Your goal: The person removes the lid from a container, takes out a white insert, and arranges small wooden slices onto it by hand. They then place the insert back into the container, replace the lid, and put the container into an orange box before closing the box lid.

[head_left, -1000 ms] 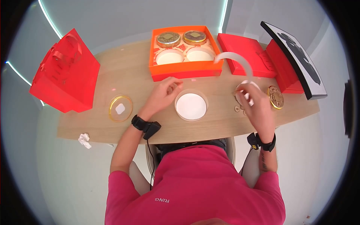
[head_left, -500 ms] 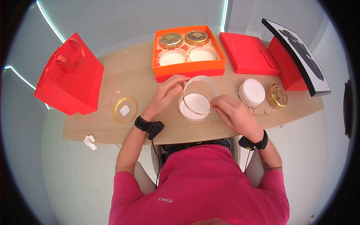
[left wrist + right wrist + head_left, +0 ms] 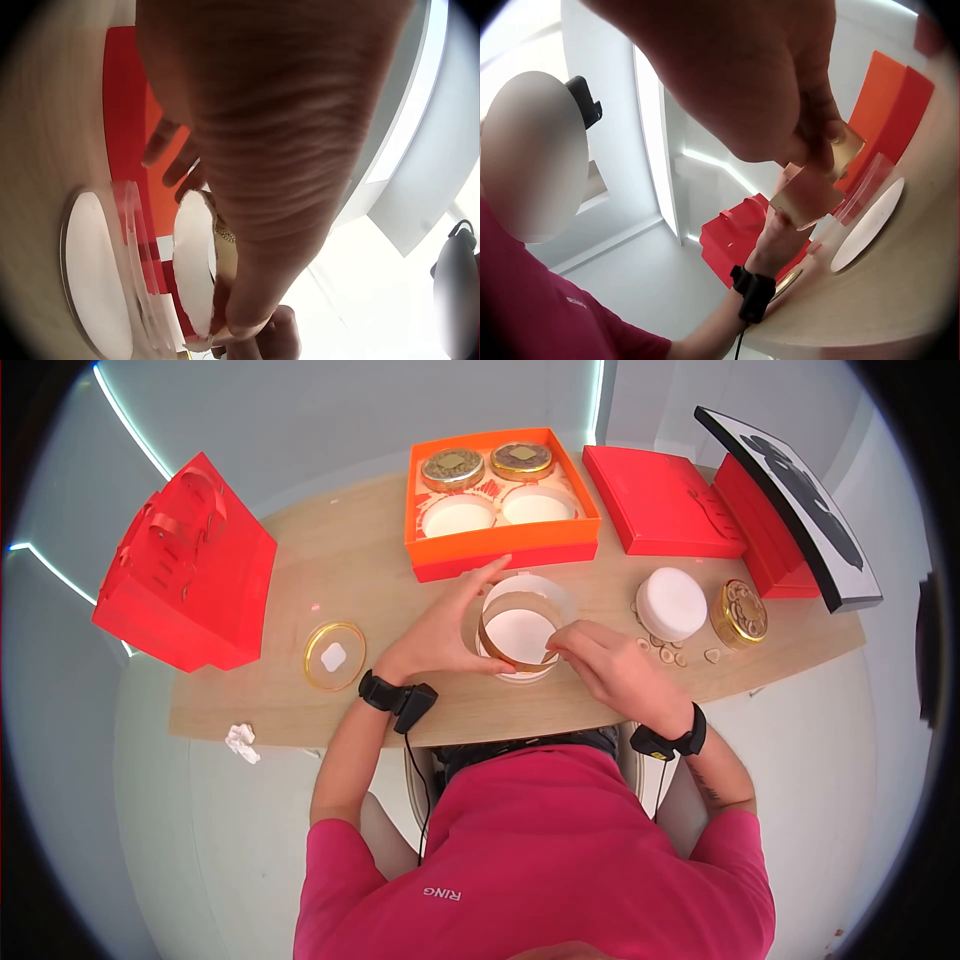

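Note:
A band (image 3: 528, 603) of paper, gold on one face and white on the other, is bent into a ring between my hands. It stands over a clear round container whose white bottom (image 3: 522, 628) shows through the ring. My left hand (image 3: 445, 632) curves round the band's left side, thumb at the near edge, other fingers spread toward the far side. With thumb and fingertips, my right hand (image 3: 615, 665) pinches the band's right end. In the left wrist view the band's white face (image 3: 195, 262) looks ragged along its edge; the right wrist view shows a shiny gold flap (image 3: 810, 199).
Behind stands an orange and red gift box (image 3: 505, 548) holding two gold-lidded tins. Rightward are a white round tub (image 3: 671, 605), a gold tin (image 3: 740, 617), several small slices (image 3: 667, 656) and a red lid (image 3: 660, 505). A gold-rimmed lid (image 3: 322, 676) and red bag (image 3: 200, 580) stand left.
My right hand has brought the band from the right side to above the clear container. My left hand, earlier beside the container, now grips the band, which is bent into a tighter ring.

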A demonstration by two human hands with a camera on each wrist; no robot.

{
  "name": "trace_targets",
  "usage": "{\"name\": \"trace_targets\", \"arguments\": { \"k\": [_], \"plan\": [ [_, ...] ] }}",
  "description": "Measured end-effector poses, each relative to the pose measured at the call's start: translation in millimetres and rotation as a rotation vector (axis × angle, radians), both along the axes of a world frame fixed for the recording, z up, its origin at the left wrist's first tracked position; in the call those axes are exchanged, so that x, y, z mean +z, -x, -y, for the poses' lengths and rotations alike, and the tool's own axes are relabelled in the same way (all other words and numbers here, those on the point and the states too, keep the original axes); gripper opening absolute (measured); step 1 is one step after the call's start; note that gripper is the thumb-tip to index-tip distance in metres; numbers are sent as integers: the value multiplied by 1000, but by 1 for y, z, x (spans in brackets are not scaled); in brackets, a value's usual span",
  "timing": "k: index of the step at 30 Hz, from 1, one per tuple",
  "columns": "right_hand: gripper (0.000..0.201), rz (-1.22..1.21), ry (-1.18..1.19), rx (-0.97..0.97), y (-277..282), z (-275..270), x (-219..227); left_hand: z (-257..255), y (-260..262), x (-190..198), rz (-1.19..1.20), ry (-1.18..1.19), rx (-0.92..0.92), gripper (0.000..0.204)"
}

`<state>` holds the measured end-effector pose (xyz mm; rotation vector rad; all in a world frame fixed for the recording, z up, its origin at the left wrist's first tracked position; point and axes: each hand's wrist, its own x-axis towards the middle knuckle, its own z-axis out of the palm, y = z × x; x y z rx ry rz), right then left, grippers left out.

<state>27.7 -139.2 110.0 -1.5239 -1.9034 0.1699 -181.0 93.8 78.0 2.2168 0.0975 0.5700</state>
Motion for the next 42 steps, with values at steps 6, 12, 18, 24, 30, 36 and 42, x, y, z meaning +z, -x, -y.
{"name": "trace_targets", "arguments": {
  "k": [6, 12, 18, 24, 30, 36, 42],
  "plan": [
    [17, -4, 10, 23, 1, -3, -4, -1, 0, 9, -78, -100, -44, 122],
    [17, 6, 20, 43, 0, -5, -7, -3, 0, 3, -125, -159, -14, 115],
    [18, -22, 18, 1, 0, -6, -6, -4, -1, -2, -123, -242, -8, 118],
    [20, -45, 69, -103, -9, -3, 1, -2, 0, 0, -145, -221, -29, 120],
    [23, -2, 148, -80, -10, -1, 2, -2, -1, 1, -151, -175, -62, 116],
    [19, 58, 41, -66, -9, -5, -7, -1, -1, 1, -147, -156, -70, 109],
    [22, 68, 22, -89, -8, -6, -8, 0, -1, 4, -120, -189, -92, 112]
  ]
}}
